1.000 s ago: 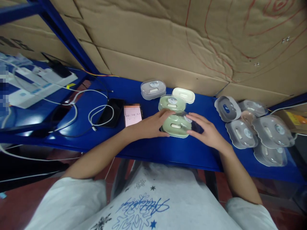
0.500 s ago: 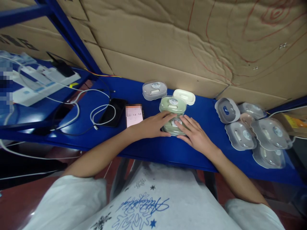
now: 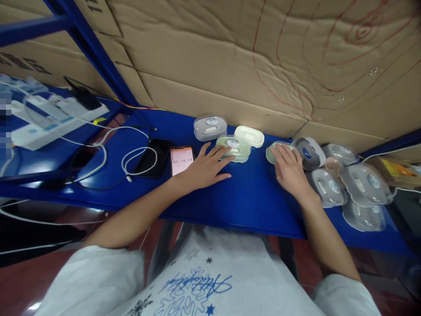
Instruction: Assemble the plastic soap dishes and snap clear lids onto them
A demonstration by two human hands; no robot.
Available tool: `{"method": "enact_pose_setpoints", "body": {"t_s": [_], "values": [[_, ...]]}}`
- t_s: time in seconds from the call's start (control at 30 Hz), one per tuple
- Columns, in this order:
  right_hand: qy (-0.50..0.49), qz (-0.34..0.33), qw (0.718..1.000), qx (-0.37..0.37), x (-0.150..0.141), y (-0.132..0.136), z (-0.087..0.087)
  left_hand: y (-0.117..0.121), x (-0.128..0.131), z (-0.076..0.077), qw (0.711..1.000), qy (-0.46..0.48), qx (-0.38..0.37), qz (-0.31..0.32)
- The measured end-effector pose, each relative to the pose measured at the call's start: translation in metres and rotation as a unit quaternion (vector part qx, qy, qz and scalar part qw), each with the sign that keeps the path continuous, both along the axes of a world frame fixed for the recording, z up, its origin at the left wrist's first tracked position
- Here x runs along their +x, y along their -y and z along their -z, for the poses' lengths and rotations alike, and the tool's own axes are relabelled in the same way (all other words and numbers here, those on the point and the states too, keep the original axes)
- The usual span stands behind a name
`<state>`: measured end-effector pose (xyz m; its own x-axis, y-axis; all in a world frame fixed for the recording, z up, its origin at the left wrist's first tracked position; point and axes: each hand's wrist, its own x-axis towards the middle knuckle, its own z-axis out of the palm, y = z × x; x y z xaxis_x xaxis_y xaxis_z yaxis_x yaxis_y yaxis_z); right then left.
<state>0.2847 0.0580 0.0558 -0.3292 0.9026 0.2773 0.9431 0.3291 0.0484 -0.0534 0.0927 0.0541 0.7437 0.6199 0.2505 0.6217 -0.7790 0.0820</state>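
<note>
Gripped from above by my right hand (image 3: 291, 171), a green soap box (image 3: 270, 154) is at the near-left side of the cluster of grey boxes; the fingers hide most of it. My left hand (image 3: 207, 169) is open, fingers spread, its fingertips over the front left part of another green soap box (image 3: 242, 151) with a clear lid and a round label. Whether they touch that lid I cannot tell. Behind this box lie a cream soap box part (image 3: 255, 136) and a lidded grey soap box (image 3: 210, 130).
Several grey soap boxes (image 3: 365, 184) with clear lids crowd the right of the blue table (image 3: 250, 202). Left of my hands are a phone showing a timer (image 3: 181, 160), a black phone (image 3: 161, 151), white cables and a power strip (image 3: 42, 131). Cardboard (image 3: 210, 79) walls the back.
My right hand has carried a green soap box from the middle of the table to the right, beside the grey ones. My left hand has come off it and spread its fingers.
</note>
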Motion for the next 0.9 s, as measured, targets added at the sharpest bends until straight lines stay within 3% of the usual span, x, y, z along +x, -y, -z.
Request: {"method": "enact_pose_setpoints", "body": {"t_s": [0.13,0.33,0.4,0.5,0.6,0.7,0.77,0.83,0.9], "values": [[0.047,-0.056,0.997,-0.022,-0.032,-0.030,0.004,-0.003,-0.003,-0.006,0.999,0.007,0.018,-0.036],[0.048,-0.012,0.998,-0.049,-0.056,-0.077,0.013,-0.010,-0.005,-0.007,0.995,0.000,0.036,-0.090],[0.040,-0.011,0.998,-0.052,-0.054,-0.078,0.009,-0.012,-0.006,-0.007,0.993,-0.003,0.042,-0.107],[0.015,-0.026,0.998,-0.060,-0.049,-0.059,-0.004,-0.011,-0.006,-0.007,0.992,0.005,0.040,-0.123],[-0.014,-0.105,0.987,-0.124,-0.047,-0.024,-0.022,-0.005,-0.003,-0.006,0.997,0.026,0.028,-0.061],[-0.075,-0.178,0.964,-0.182,-0.035,0.003,-0.040,0.006,0.004,0.000,0.995,0.020,-0.025,0.094],[-0.111,-0.125,0.976,-0.142,-0.015,0.010,-0.049,0.013,0.008,0.006,0.983,0.002,-0.069,0.172],[-0.087,0.031,0.993,-0.067,0.015,0.006,-0.054,0.017,0.010,0.010,0.975,-0.012,-0.094,0.198],[0.000,0.224,0.973,-0.052,0.047,-0.004,-0.053,0.017,0.009,0.011,0.976,-0.021,-0.100,0.193]]}}
